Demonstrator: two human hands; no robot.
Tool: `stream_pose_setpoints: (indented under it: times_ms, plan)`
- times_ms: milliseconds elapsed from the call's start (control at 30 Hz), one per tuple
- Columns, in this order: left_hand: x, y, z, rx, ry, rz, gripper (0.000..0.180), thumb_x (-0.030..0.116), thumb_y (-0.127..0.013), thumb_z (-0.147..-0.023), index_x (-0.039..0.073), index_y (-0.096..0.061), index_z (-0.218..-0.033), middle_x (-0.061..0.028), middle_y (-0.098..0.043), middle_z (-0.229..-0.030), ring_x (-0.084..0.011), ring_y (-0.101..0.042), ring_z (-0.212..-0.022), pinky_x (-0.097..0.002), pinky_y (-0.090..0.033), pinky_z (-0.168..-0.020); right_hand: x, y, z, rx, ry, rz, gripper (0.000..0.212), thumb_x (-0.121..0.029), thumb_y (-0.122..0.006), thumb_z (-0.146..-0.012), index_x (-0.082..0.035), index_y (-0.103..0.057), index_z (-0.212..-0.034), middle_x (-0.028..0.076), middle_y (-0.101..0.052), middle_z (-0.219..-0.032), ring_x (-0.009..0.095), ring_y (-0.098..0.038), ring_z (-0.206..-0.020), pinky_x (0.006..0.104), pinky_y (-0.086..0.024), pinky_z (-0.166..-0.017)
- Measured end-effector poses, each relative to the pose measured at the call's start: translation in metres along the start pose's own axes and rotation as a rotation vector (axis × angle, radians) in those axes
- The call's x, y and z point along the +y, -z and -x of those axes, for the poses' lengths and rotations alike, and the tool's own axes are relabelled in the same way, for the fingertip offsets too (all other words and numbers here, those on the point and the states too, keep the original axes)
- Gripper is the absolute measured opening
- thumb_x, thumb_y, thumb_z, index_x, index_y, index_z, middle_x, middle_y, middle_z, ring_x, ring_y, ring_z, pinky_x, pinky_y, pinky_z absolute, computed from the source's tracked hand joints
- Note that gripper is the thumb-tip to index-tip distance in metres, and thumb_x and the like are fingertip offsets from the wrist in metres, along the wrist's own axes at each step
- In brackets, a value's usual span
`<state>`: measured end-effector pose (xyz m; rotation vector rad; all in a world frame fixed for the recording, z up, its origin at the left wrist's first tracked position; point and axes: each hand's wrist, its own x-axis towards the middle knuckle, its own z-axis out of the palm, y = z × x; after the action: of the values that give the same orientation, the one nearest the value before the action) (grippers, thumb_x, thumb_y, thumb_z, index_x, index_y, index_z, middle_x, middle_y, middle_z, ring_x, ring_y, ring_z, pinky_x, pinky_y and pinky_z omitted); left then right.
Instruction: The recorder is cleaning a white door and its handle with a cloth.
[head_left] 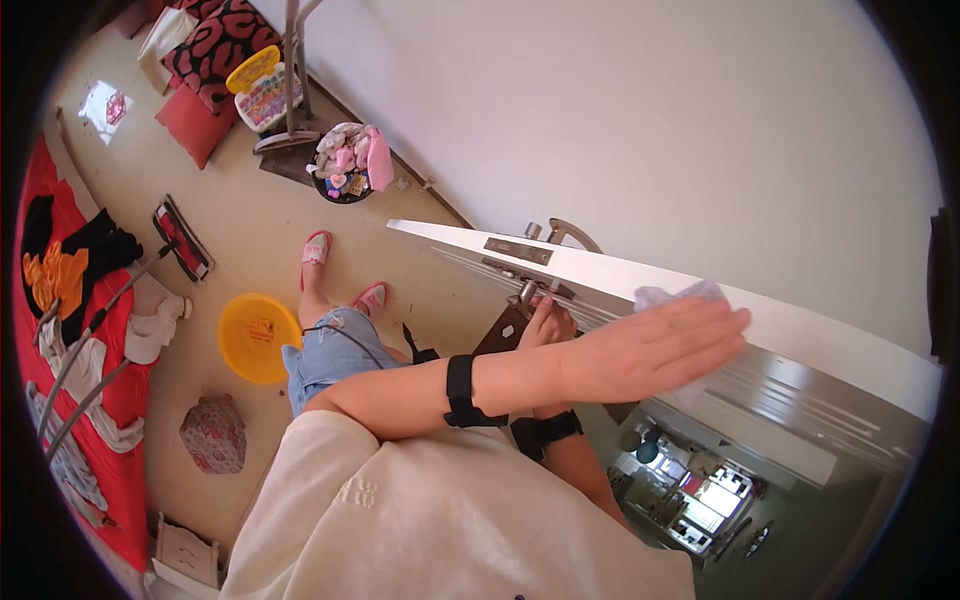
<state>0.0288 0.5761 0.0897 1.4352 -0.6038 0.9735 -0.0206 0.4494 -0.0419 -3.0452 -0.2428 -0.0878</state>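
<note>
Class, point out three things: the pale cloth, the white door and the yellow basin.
Pale cloth [657, 296]: head view, on its exposed upper part.
White door [620, 274]: head view, on its edge.
Yellow basin [258, 345]: head view, on its inner base.

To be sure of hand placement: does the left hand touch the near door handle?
Apart. The head view shows door surface and right hand between the left hand and near handle.

Cloth [656, 296]: pale, greyish-lilac, thin, crumpled; right of frame centre, at the white edge of the door; middle hidden, parts showing above and below. Door [620, 272]: edge runs obliquely from upper centre to right rim. Metal lock plate [518, 250] set in edge; silver handle [526, 293] just below, near frame centre.
</note>
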Motion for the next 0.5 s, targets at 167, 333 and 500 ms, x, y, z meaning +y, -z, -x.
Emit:
stream_pose_setpoints:
  times_ms: [167, 333, 500]
  plan:
    - [-0.041, -0.003, 0.051, 0.049, 0.171, -0.008, 0.055, -0.002, -0.055, -0.082, -0.003, -0.044, -0.136, -0.0197, -0.048, -0.141, -0.0336, -0.051, -0.126, -0.0412, -0.043, -0.105, 0.069, -0.064, 0.0, 0.243, 0.075, -0.015, 0.041, -0.031, -0.038, -0.105, -0.003, -0.063, -0.088, 0.013, -0.065, -0.087, 0.027, -0.062, -0.085, 0.039, -0.044, -0.083]
    - [-0.072, 0.032, 0.141, -0.081, 0.491, -0.005, 0.082, -0.011, -0.065, -0.068, 0.004, -0.036, -0.143, -0.019, -0.046, -0.141, -0.0391, -0.049, -0.126, -0.0425, -0.044, -0.103, 0.032, -0.024, -0.013, -0.112, 0.042, 0.155, 0.035, -0.025, -0.04, -0.102, -0.005, -0.066, -0.091, 0.014, -0.068, -0.084, 0.031, -0.064, -0.081, 0.045, -0.042, -0.073]
    - [-0.073, 0.057, 0.178, 0.197, 0.947, -0.08, 0.077, -0.012, -0.066, -0.071, 0.004, -0.038, -0.141, -0.0173, -0.048, -0.132, -0.0334, -0.057, -0.114, -0.0378, -0.048, -0.097, 0.032, -0.025, -0.014, 0.147, 0.09, 0.038, 0.041, -0.022, -0.039, -0.101, -0.009, -0.068, -0.075, 0.012, -0.065, -0.067, 0.034, -0.061, -0.068, 0.0474, -0.039, -0.068]
